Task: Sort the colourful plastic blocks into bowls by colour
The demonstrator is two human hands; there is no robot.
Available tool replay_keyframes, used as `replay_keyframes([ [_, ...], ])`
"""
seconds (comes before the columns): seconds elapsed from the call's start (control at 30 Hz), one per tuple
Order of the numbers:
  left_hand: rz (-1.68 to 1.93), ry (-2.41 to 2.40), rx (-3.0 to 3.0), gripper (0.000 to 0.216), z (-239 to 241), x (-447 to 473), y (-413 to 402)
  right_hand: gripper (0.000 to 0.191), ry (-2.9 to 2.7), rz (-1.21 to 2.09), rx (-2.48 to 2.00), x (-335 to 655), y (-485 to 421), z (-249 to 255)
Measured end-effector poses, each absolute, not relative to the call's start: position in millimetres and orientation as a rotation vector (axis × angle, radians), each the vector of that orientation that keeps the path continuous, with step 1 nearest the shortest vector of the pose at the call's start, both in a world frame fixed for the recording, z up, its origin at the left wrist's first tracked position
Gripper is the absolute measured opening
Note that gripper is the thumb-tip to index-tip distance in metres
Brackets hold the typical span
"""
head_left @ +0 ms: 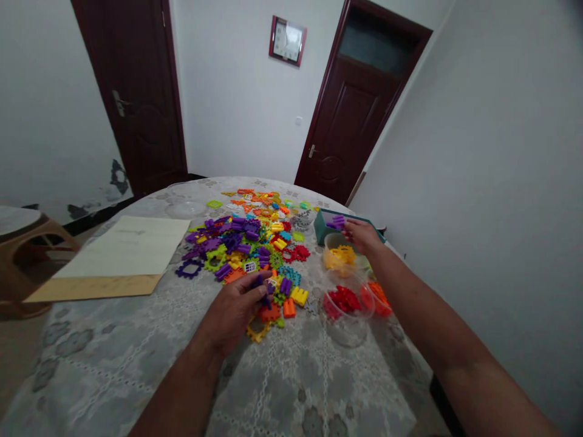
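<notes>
A heap of coloured plastic interlocking pieces (255, 240) lies spread over the round table (136, 352). My left hand (237, 309) rests at the heap's near edge, fingers pinched on a purple piece (260, 285). My right hand (362, 235) reaches to the right and holds a purple piece (337, 222) over a teal box (325, 218). Just beside it stands a clear bowl of yellow pieces (339, 256). Nearer to me are a clear bowl of red pieces (344, 301) and one of orange pieces (379, 298).
A sheet of paper on brown card (122, 249) lies at the left of the table. An empty clear bowl (186, 208) sits at the far side. A wooden stool (27, 243) stands to the left. Two dark doors and a wall clock (287, 40) are behind.
</notes>
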State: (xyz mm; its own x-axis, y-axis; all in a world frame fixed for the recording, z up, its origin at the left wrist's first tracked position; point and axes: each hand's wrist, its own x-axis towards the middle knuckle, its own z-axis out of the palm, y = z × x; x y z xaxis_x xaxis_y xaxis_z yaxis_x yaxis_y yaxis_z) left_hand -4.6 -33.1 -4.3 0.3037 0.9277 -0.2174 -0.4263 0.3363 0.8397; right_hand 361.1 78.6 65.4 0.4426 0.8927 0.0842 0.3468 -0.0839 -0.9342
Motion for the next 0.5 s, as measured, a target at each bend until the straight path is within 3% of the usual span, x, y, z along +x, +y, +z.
replay_keyframes([
  [0.23, 1.045, 0.933, 0.874, 0.034, -9, -4, -31, 0.016, -1.121, 0.738, -1.578, 323, 44, 54],
  [0.5, 1.118, 0.988, 1.057, 0.041, -9, -4, -35, 0.023, -1.822, 1.007, -1.316, 216, -63, 37],
])
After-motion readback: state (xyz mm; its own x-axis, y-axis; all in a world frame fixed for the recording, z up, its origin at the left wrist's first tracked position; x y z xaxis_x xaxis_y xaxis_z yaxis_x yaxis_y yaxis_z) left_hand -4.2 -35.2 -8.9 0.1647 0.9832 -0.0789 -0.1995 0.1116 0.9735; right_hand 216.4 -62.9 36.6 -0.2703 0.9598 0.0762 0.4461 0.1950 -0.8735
